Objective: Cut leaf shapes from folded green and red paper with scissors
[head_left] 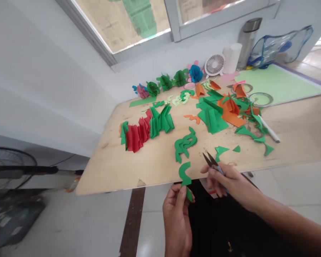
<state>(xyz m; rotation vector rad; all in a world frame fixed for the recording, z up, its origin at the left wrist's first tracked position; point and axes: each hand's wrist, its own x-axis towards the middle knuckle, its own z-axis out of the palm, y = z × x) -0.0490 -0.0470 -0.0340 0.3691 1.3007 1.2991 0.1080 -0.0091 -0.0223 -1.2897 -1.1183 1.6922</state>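
Note:
Pinched between thumb and fingers of my left hand (pixel 178 207) is a wavy green paper cutout (pixel 185 174), held upright at the table's front edge. My right hand (pixel 227 180) grips a pair of scissors (pixel 213 163), whose dark blades point up and left with a small gap between them. The scissors are apart from the cutout. Just beyond my left hand, a small pile of similar wavy green paper pieces (pixel 186 143) lies on the wooden table (pixel 117 171). Green paper scraps (pixel 221 151) lie near the scissor tips.
Folded red paper (pixel 135 137) and folded green paper (pixel 160 121) stand at the left. Green and orange sheets (pixel 212 116) are heaped at the right, near a white pen (pixel 270 130). Paper figures (pixel 165 82), a small fan (pixel 214 65) and a bottle (pixel 248 43) line the wall.

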